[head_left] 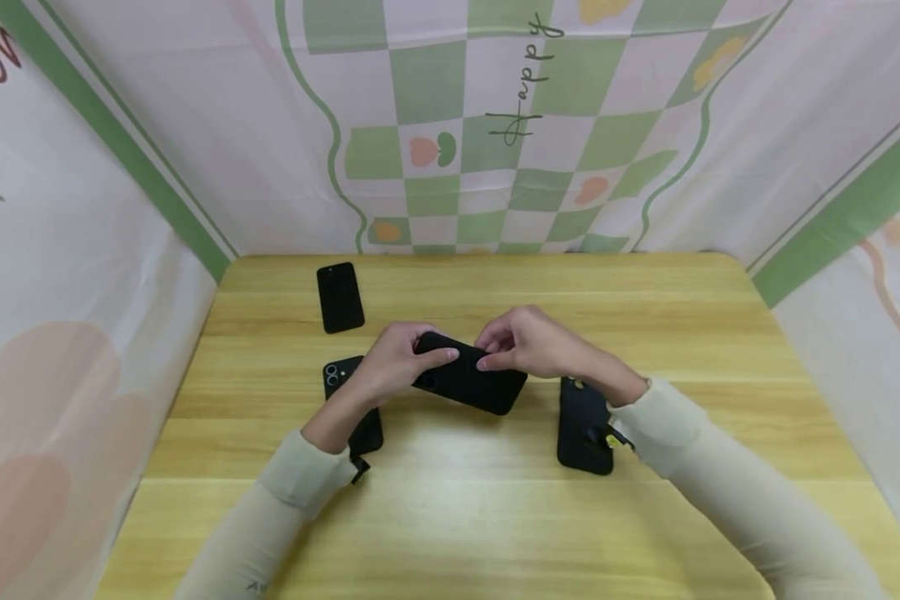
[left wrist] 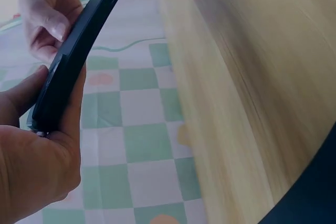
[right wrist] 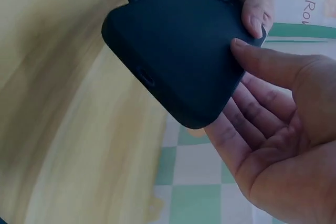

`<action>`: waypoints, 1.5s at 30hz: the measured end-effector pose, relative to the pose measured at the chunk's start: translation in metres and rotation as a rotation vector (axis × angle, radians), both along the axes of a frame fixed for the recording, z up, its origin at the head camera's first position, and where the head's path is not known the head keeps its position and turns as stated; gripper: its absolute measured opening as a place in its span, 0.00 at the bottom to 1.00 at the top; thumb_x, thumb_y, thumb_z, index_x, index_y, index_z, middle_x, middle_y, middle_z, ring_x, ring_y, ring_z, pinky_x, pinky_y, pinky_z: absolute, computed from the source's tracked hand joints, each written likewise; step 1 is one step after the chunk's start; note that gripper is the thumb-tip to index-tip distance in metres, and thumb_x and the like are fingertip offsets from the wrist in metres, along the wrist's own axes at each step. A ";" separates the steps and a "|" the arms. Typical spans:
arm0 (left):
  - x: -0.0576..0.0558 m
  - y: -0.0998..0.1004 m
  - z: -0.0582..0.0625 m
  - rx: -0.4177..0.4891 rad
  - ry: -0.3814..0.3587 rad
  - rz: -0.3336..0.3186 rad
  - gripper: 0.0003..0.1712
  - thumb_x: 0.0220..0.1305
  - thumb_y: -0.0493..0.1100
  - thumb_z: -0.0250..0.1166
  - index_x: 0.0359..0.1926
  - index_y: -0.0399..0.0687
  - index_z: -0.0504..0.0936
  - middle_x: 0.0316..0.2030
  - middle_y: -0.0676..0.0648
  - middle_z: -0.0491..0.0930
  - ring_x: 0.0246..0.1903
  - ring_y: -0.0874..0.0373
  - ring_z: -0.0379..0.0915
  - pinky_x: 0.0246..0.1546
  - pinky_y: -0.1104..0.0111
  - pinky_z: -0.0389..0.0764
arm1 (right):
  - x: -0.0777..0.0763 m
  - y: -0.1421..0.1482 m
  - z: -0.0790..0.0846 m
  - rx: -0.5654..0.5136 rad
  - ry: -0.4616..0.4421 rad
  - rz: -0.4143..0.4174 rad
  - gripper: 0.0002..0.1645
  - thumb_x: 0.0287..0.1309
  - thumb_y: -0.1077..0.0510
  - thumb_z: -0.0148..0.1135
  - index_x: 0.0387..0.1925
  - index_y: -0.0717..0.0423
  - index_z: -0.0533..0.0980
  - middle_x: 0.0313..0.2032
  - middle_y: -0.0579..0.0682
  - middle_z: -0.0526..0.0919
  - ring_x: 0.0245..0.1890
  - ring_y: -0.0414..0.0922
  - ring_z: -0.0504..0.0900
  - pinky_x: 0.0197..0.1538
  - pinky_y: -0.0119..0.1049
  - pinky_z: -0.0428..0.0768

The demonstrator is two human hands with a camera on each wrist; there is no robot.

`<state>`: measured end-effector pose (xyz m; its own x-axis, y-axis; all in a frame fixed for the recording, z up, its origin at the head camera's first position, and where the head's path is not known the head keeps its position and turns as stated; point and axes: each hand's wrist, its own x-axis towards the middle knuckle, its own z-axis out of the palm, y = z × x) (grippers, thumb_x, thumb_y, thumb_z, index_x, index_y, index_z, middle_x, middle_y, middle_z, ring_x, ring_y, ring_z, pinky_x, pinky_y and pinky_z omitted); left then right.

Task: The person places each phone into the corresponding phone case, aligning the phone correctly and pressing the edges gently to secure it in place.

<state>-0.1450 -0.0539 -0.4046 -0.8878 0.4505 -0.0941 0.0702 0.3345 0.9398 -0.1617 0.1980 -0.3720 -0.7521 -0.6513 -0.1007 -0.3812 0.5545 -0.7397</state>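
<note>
Left grip curled, right grip pinching

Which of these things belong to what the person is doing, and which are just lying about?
In the job:
black phone-shaped item
left hand, gripping it
right hand, pinching its edge

Apparently just lying about, all phone-shaped:
far-left black item
lensed item under the left forearm
right-side item, partly hidden
</note>
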 end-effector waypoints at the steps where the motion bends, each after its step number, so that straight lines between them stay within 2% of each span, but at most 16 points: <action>1: 0.000 0.000 0.000 -0.008 0.000 -0.004 0.07 0.73 0.45 0.71 0.43 0.46 0.89 0.34 0.51 0.87 0.36 0.58 0.79 0.42 0.65 0.82 | 0.001 -0.001 -0.001 -0.003 0.002 0.003 0.04 0.62 0.62 0.76 0.39 0.57 0.89 0.31 0.42 0.89 0.32 0.39 0.85 0.36 0.31 0.83; 6: 0.000 -0.001 -0.002 -0.019 -0.018 -0.023 0.07 0.72 0.46 0.71 0.41 0.48 0.89 0.35 0.51 0.86 0.38 0.57 0.79 0.44 0.64 0.82 | 0.004 0.001 -0.009 -0.033 -0.024 0.000 0.04 0.62 0.63 0.77 0.39 0.57 0.89 0.30 0.43 0.89 0.32 0.39 0.85 0.36 0.31 0.83; 9: -0.001 -0.003 -0.004 0.033 -0.064 -0.017 0.10 0.74 0.48 0.70 0.43 0.46 0.89 0.39 0.49 0.88 0.42 0.56 0.81 0.48 0.62 0.83 | 0.006 0.001 -0.011 -0.071 -0.063 -0.039 0.05 0.63 0.63 0.76 0.40 0.58 0.89 0.30 0.45 0.89 0.31 0.41 0.84 0.35 0.31 0.82; 11: -0.004 -0.005 -0.006 0.131 -0.143 0.010 0.14 0.76 0.48 0.67 0.50 0.42 0.88 0.45 0.45 0.88 0.45 0.55 0.84 0.51 0.61 0.85 | 0.008 0.001 -0.011 -0.111 -0.100 -0.094 0.06 0.64 0.62 0.75 0.41 0.60 0.89 0.31 0.47 0.89 0.31 0.42 0.83 0.35 0.32 0.83; 14: -0.005 -0.006 -0.006 0.295 -0.263 0.093 0.19 0.79 0.46 0.64 0.59 0.36 0.84 0.49 0.42 0.88 0.46 0.55 0.87 0.53 0.61 0.87 | 0.010 0.000 -0.013 -0.187 -0.181 -0.208 0.10 0.66 0.62 0.73 0.45 0.64 0.87 0.33 0.50 0.89 0.32 0.42 0.85 0.38 0.33 0.85; 16: -0.004 -0.004 -0.007 0.394 -0.329 0.154 0.20 0.78 0.43 0.64 0.62 0.32 0.81 0.49 0.39 0.88 0.45 0.55 0.88 0.52 0.62 0.88 | 0.010 0.000 -0.015 -0.235 -0.230 -0.288 0.13 0.67 0.61 0.72 0.48 0.67 0.86 0.36 0.52 0.89 0.35 0.41 0.86 0.41 0.33 0.86; 18: -0.002 -0.002 -0.007 0.442 -0.357 0.190 0.21 0.77 0.40 0.66 0.63 0.31 0.80 0.51 0.39 0.88 0.47 0.55 0.89 0.52 0.63 0.88 | 0.010 -0.001 -0.017 -0.277 -0.273 -0.358 0.17 0.67 0.60 0.71 0.52 0.68 0.84 0.38 0.52 0.89 0.37 0.41 0.87 0.43 0.33 0.87; 20: -0.001 0.001 -0.009 0.468 -0.370 0.199 0.22 0.75 0.37 0.67 0.65 0.32 0.78 0.55 0.37 0.87 0.51 0.52 0.88 0.53 0.61 0.88 | 0.010 -0.002 -0.019 -0.313 -0.299 -0.413 0.19 0.68 0.60 0.71 0.54 0.69 0.83 0.39 0.52 0.89 0.39 0.41 0.87 0.44 0.34 0.88; 25: 0.000 0.005 -0.012 0.471 -0.342 0.205 0.26 0.72 0.32 0.69 0.68 0.34 0.77 0.59 0.35 0.85 0.57 0.47 0.85 0.55 0.58 0.87 | 0.013 -0.006 -0.023 -0.426 -0.334 -0.493 0.17 0.67 0.63 0.72 0.52 0.72 0.82 0.37 0.50 0.90 0.37 0.42 0.89 0.41 0.36 0.90; 28: -0.001 0.005 -0.015 0.448 -0.324 0.235 0.23 0.71 0.32 0.69 0.65 0.33 0.79 0.56 0.35 0.86 0.54 0.48 0.87 0.54 0.58 0.87 | 0.015 -0.011 -0.027 -0.506 -0.363 -0.519 0.15 0.65 0.66 0.72 0.49 0.73 0.82 0.34 0.49 0.91 0.35 0.42 0.90 0.41 0.37 0.91; 31: -0.003 0.004 -0.021 0.432 -0.346 0.268 0.19 0.72 0.33 0.69 0.61 0.33 0.81 0.53 0.36 0.88 0.50 0.50 0.88 0.53 0.59 0.88 | 0.017 -0.014 -0.034 -0.534 -0.391 -0.547 0.13 0.65 0.66 0.72 0.46 0.72 0.82 0.33 0.49 0.91 0.34 0.42 0.90 0.41 0.38 0.91; 37: -0.003 0.001 -0.039 0.412 -0.438 0.317 0.14 0.73 0.34 0.68 0.56 0.34 0.84 0.48 0.39 0.90 0.46 0.52 0.89 0.48 0.62 0.89 | 0.020 -0.019 -0.051 -0.483 -0.450 -0.594 0.12 0.63 0.64 0.74 0.44 0.69 0.84 0.34 0.51 0.93 0.32 0.42 0.90 0.40 0.37 0.90; 41: 0.000 0.000 -0.049 0.376 -0.476 0.316 0.11 0.74 0.35 0.68 0.53 0.34 0.84 0.46 0.40 0.90 0.44 0.54 0.90 0.45 0.64 0.90 | 0.024 -0.019 -0.063 -0.448 -0.491 -0.608 0.13 0.62 0.64 0.74 0.45 0.69 0.84 0.36 0.55 0.93 0.34 0.43 0.91 0.40 0.36 0.90; 45: 0.003 0.000 -0.056 0.330 -0.515 0.302 0.06 0.76 0.35 0.66 0.47 0.35 0.83 0.41 0.43 0.91 0.39 0.57 0.89 0.42 0.66 0.90 | 0.029 -0.018 -0.074 -0.387 -0.524 -0.594 0.12 0.64 0.64 0.74 0.45 0.69 0.84 0.36 0.56 0.92 0.34 0.44 0.91 0.40 0.39 0.91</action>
